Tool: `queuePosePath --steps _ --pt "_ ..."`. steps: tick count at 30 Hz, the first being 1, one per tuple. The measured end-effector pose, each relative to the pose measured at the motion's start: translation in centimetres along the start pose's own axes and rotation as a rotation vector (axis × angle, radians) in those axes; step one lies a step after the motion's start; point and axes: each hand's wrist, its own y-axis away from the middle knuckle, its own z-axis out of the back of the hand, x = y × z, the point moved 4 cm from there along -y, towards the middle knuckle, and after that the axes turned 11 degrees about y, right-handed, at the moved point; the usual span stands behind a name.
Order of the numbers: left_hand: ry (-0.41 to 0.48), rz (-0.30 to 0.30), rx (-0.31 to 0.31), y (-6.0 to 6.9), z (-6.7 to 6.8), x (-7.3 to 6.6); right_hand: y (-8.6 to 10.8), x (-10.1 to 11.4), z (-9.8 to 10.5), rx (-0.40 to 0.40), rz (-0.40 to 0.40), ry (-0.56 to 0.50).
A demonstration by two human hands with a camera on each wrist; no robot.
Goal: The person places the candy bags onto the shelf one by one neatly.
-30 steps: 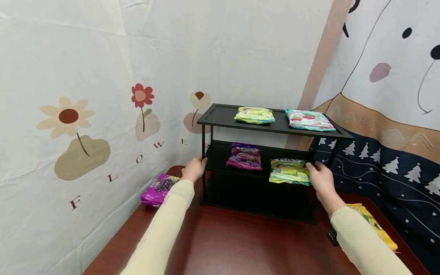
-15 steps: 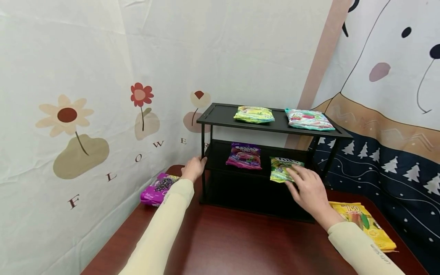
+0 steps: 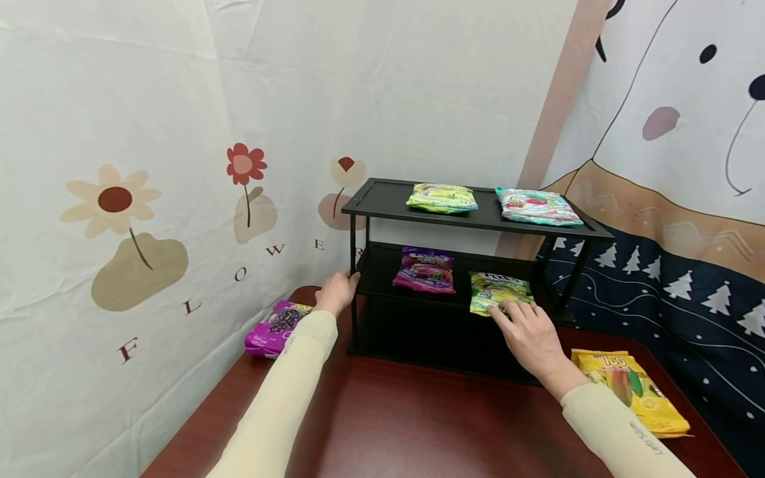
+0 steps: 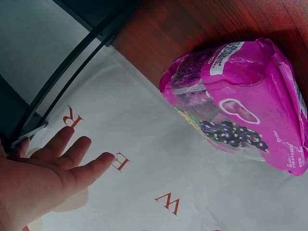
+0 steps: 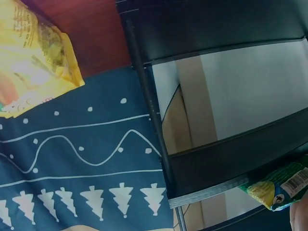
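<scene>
A black three-tier shelf point(image 3: 412, 222) stands on the table. My left hand point(image 3: 337, 293) holds its left side, by the post and the middle tier's edge. In the left wrist view, that hand's thumb and index finger point(image 4: 20, 148) meet the shelf while the other fingers stick out. A green-yellow candy bag point(image 3: 499, 287) lies at the right front of the middle tier, and my right hand point(image 3: 528, 335) touches its front edge with loosely bent fingers. Only part of this bag point(image 5: 284, 185) appears in the right wrist view. Beside it lies a purple candy bag point(image 3: 424, 270).
On the top tier lie a yellow-green bag point(image 3: 442, 198) and a teal-edged cherry bag point(image 3: 538, 206). A purple grape-printed bag point(image 3: 277, 328) is left of the shelf, against the wall cloth. A yellow bag point(image 3: 633, 392) rests on the table point(image 3: 412, 418) at the right.
My right hand has gone from the green-yellow bag's right end to over its front, then drawn slightly back and down. The bag has barely shifted. My left hand has stayed at the shelf.
</scene>
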Motion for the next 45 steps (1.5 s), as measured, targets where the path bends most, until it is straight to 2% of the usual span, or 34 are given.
queuePosePath --steps 8,16,19,24,26,34,41,45 --pt "0.007 -0.002 0.004 0.1 0.1 -0.4 -0.3 -0.3 -0.3 0.049 -0.054 -0.021" --pt "0.004 -0.002 0.008 0.1 0.0 -0.4 0.1 -0.5 -1.2 0.139 -0.118 -0.034" --pt "0.002 -0.003 0.008 0.0 -0.1 -0.3 0.5 -0.4 -1.4 0.125 -0.134 -0.047" --pt "0.005 0.000 0.008 0.0 -0.2 -0.1 1.1 0.2 -1.3 0.027 -0.142 -0.025" --pt "0.004 0.000 0.009 0.0 -0.2 -0.1 1.3 0.4 -1.4 0.026 -0.144 -0.011" --pt "0.008 -0.001 0.014 -0.1 -0.1 0.0 1.1 0.4 -2.1 0.166 -0.155 -0.029" --pt "0.011 0.001 0.012 -0.1 0.0 0.1 1.0 0.4 -2.7 0.299 -0.196 -0.062" --pt "0.002 0.003 0.013 -0.1 -0.1 0.1 1.2 0.4 -3.0 0.344 -0.208 -0.074"
